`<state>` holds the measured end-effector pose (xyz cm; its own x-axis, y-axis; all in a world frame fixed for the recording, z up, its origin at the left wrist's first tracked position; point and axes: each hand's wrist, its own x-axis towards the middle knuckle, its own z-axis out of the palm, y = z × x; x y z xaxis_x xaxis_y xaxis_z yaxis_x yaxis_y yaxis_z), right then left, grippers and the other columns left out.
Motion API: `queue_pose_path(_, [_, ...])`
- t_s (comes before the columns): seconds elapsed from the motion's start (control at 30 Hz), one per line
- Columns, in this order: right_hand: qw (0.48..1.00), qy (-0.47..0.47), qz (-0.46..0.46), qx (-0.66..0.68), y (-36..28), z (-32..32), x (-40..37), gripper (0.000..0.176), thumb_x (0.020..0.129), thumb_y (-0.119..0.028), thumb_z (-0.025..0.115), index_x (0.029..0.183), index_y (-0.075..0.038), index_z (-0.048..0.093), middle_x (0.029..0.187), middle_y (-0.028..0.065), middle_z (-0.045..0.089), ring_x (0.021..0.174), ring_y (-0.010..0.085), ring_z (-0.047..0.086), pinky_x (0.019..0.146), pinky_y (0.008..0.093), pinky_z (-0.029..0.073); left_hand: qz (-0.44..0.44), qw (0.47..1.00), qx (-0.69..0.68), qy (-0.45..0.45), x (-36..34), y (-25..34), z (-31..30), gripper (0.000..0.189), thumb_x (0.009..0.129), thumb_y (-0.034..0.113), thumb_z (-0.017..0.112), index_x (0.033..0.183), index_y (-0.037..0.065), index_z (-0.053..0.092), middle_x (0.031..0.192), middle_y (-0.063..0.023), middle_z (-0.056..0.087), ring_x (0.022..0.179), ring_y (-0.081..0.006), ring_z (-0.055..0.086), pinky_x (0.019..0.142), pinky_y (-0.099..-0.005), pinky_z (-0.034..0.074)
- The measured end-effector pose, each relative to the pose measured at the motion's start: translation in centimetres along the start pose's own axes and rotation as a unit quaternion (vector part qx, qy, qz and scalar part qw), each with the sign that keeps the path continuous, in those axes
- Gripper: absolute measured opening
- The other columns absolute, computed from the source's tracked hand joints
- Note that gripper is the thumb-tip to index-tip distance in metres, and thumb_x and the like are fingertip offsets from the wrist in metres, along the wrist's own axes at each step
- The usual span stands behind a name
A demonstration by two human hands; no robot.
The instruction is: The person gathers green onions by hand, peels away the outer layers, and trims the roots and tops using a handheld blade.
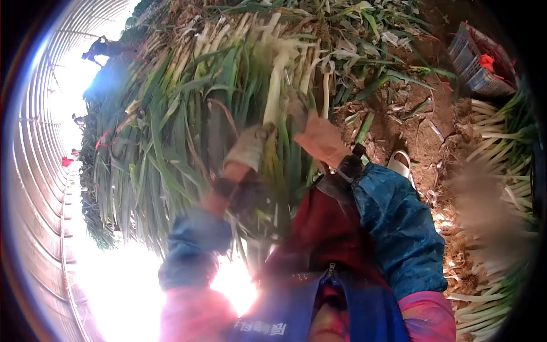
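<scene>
A thick leek (pixel 277 85) with a pale stem and green leaves stands out in front of a large heap of leeks (pixel 165 108). My left hand (pixel 248 149), in a light glove, is closed around this leek below its white part, where the leaves begin. Just to the right, my right hand (pixel 322 138) is closed, its fingers pointing up toward the stem. Something greyish and blurred shows at its fingertips, and I cannot make out what it is. Motion smears both hands a little. Leaves hang down below my left hand.
Pale-stemmed leeks (pixel 490 137) lie in a row on the right. Behind them stands a plastic crate (pixel 478 62) with something red inside. Leaf scraps litter the brown soil (pixel 419 134). A light shoe (pixel 400 162) shows beside my right sleeve. A ribbed curved wall (pixel 43 182) runs along the left.
</scene>
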<state>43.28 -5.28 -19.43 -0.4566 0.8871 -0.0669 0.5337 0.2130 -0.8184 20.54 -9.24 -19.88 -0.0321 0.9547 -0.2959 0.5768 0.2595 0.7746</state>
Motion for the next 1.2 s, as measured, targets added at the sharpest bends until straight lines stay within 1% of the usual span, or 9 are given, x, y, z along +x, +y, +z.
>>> queue_pose_path(0.17, [0.993,-0.035,-0.071,-0.089,1.9,-0.4,0.0,0.047,0.081,-0.025,0.060,0.105,0.012,0.045,0.091,0.0271,0.054,0.088,0.0435,0.058,0.074,0.0500,0.048,-0.123,0.907,0.386,-0.115,4.2,10.9,-1.5,0.025,0.097,0.018,0.047,0.111,0.005,0.063,0.089,-0.0059,0.063,0.076,-0.0160,0.058,0.068,-0.0313,0.048])
queue_pose_path(0.3, [0.995,-0.037,-0.058,-0.071,2.8,-0.6,0.2,0.043,0.080,-0.023,0.059,0.106,0.010,0.046,0.092,0.0318,0.053,0.086,0.0453,0.058,0.072,0.0510,0.046,0.272,0.851,0.439,-0.096,7.9,6.4,-4.7,0.040,0.094,0.040,0.052,0.098,0.004,0.067,0.078,-0.0056,0.063,0.071,-0.0190,0.057,0.067,-0.0336,0.045])
queue_pose_path(0.33, [0.999,-0.036,-0.016,-0.021,2.6,-0.8,0.2,0.042,0.080,-0.022,0.059,0.105,0.009,0.047,0.091,0.0328,0.053,0.085,0.0455,0.058,0.071,0.0511,0.046,0.239,0.872,0.412,-0.112,8.2,7.0,-5.1,0.045,0.092,0.045,0.053,0.097,0.003,0.068,0.078,-0.0057,0.063,0.071,-0.0190,0.056,0.068,-0.0338,0.045])
queue_pose_path(0.4, [0.997,-0.015,0.050,0.053,1.3,-1.8,-0.2,0.041,0.079,-0.020,0.060,0.106,0.008,0.047,0.087,0.0338,0.055,0.082,0.0454,0.059,0.070,0.0512,0.046,-0.174,0.980,0.079,-0.058,6.8,11.1,-3.4,0.052,0.089,0.052,0.055,0.100,0.002,0.067,0.086,-0.0081,0.064,0.077,-0.0184,0.055,0.075,-0.0320,0.045])
queue_pose_path(0.53, [0.996,-0.014,0.054,0.065,-0.5,-3.3,-2.1,0.045,0.076,-0.018,0.061,0.109,0.007,0.044,0.077,0.0321,0.060,0.077,0.0456,0.061,0.069,0.0512,0.046,-0.151,0.984,-0.057,0.075,5.8,8.0,-1.9,0.041,0.093,0.035,0.053,0.116,0.002,0.062,0.101,-0.0142,0.066,0.090,-0.0237,0.060,0.083,-0.0331,0.045])
queue_pose_path(0.8, [0.991,-0.111,0.033,0.061,-2.5,-4.2,-8.4,0.062,0.074,-0.017,0.070,0.123,0.004,0.037,0.078,0.0317,0.060,0.077,0.0490,0.059,0.068,0.0520,0.047,-0.085,0.984,0.155,0.013,8.5,3.3,-2.5,0.043,0.094,0.009,0.038,0.137,0.007,0.043,0.139,-0.0158,0.044,0.121,-0.0294,0.051,0.100,-0.0369,0.042])
queue_pose_path(1.0, [0.984,-0.161,0.029,0.070,-1.8,-4.2,-10.6,0.062,0.075,-0.017,0.069,0.126,0.002,0.037,0.083,0.0320,0.060,0.081,0.0487,0.059,0.071,0.0522,0.045,-0.017,0.806,0.588,-0.066,8.1,6.4,-4.8,0.042,0.096,0.016,0.039,0.138,0.011,0.043,0.140,-0.0140,0.044,0.121,-0.0284,0.050,0.101,-0.0370,0.039])
queue_pose_path(1.17, [0.982,-0.153,0.007,0.110,-2.6,-4.3,-9.4,0.061,0.075,-0.017,0.067,0.126,0.001,0.039,0.084,0.0317,0.061,0.084,0.0481,0.059,0.074,0.0505,0.045,0.230,0.753,0.591,0.175,19.4,-6.6,-14.7,0.042,0.093,0.016,0.044,0.134,0.014,0.048,0.122,-0.0178,0.059,0.113,-0.0325,0.056,0.094,-0.0415,0.045])
queue_pose_path(1.2, [0.983,-0.149,0.027,0.107,-2.4,-4.2,-8.9,0.061,0.075,-0.017,0.067,0.127,0.001,0.040,0.085,0.0318,0.061,0.085,0.0480,0.059,0.075,0.0500,0.045,0.163,0.765,0.593,0.190,17.5,-1.1,-15.0,0.041,0.092,0.016,0.044,0.133,0.014,0.049,0.121,-0.0177,0.059,0.112,-0.0322,0.057,0.093,-0.0409,0.045])
